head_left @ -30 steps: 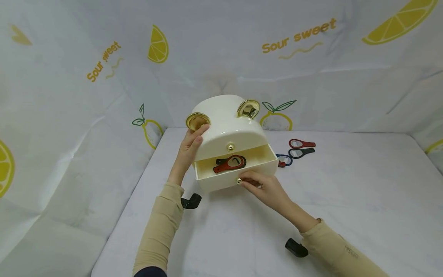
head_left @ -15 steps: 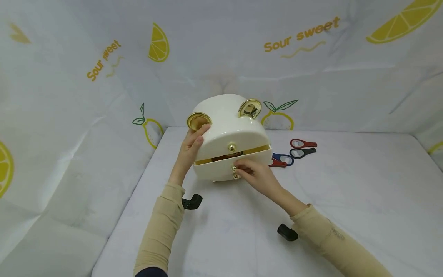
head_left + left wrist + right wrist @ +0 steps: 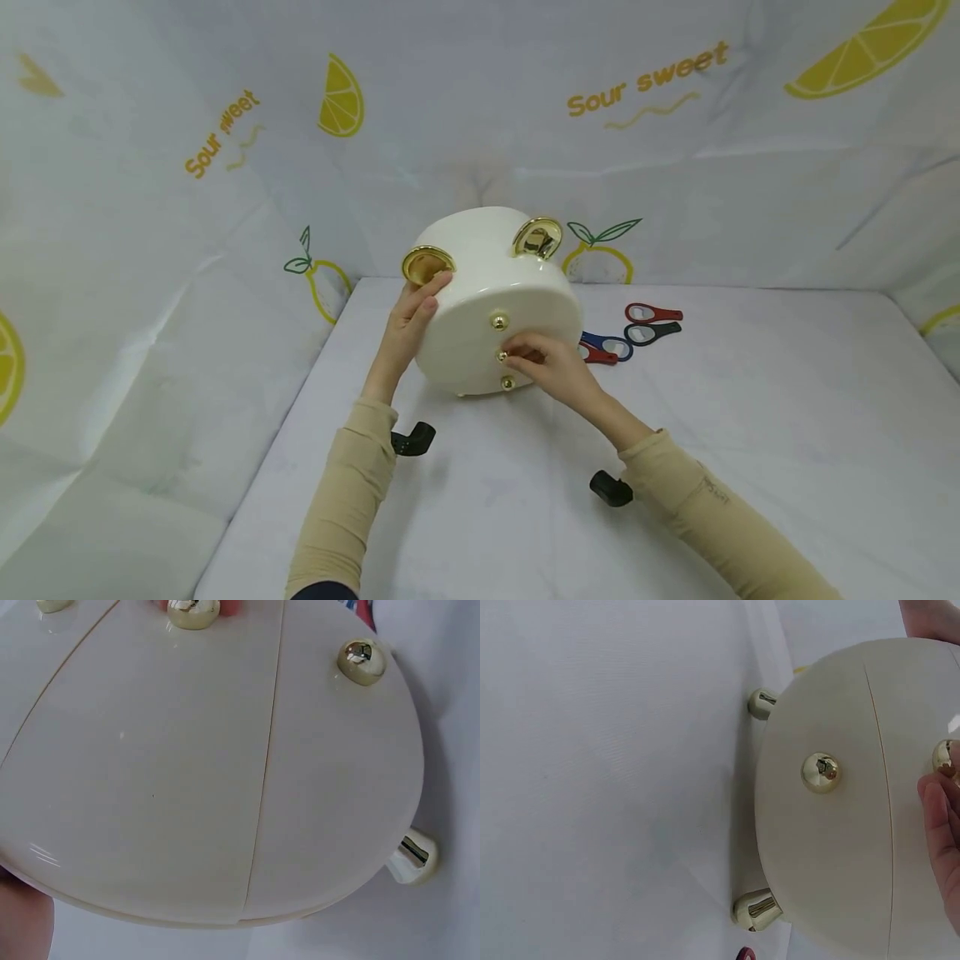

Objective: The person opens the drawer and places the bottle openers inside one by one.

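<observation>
A glossy white drawer box [image 3: 468, 337] with gold ear-like parts stands on the table, its three front sections flush. My right hand [image 3: 558, 371] pinches the gold middle knob [image 3: 502, 356] between thumb and fingers. In the right wrist view those fingers [image 3: 939, 825] touch that knob, with the bottom knob [image 3: 821, 772] free beside it. My left hand [image 3: 408, 325] rests with extended fingers against the box's upper left side, below the left gold ear [image 3: 427, 265]. Only a bit of that hand [image 3: 26, 919] shows in the left wrist view. The drawer's contents are hidden.
Right of the box lie several bottle openers: a red one [image 3: 652, 313], a black one [image 3: 651, 333], and blue and red ones [image 3: 600, 354] partly behind the box. Black camera pieces [image 3: 611, 489] sit by the wrists. A lemon-print cloth [image 3: 480, 125] hangs behind.
The middle drawer, open a second ago with bottle openers inside, has slid in and is shut. My right hand moved inward with its knob; my left hand stayed on the box.
</observation>
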{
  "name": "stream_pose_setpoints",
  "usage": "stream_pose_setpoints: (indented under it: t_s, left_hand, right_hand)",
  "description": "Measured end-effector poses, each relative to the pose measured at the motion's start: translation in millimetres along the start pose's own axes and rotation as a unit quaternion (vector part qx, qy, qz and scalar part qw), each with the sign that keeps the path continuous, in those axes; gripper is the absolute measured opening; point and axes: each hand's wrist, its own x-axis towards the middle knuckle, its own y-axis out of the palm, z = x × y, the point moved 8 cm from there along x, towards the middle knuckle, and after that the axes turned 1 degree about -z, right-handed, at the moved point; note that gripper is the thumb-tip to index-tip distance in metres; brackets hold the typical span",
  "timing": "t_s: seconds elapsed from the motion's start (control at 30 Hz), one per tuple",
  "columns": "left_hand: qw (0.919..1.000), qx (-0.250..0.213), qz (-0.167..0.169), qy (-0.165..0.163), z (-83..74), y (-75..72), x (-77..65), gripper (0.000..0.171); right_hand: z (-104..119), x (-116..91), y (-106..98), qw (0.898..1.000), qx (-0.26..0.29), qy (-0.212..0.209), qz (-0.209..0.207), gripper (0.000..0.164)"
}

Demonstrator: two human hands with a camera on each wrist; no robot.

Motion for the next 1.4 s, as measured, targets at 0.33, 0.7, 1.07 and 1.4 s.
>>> stream_pose_setpoints:
  t_s: [0.33,0.7,1.07,1.4]
  left_hand:
    - [0.9993,0.015,0.019,-0.030,-18.2,4.4,-3.4,0.090]
    - [0.9990,0.016,0.008,-0.040,-9.8,1.9,-2.7,0.059]
    - [0.9992,0.039,0.011,-0.002,-17.3,0.3,-1.6,0.055]
    - [0.9982,0.048,0.020,0.032,-30.0,1.4,-4.1,0.056]
  right_hand:
    - [-11.5,-7.1,6.4,0.999,0.028,0.009,0.021,0.015]
    - [-28.7,-13.0,21.2,0.997,-0.016,0.016,0.074,0.013]
    - [-34.8,-13.9,27.2,0.994,-0.052,-0.004,0.093,0.018]
    - [-56.7,-13.9,37.4,0.990,0.032,0.029,0.138,0.023]
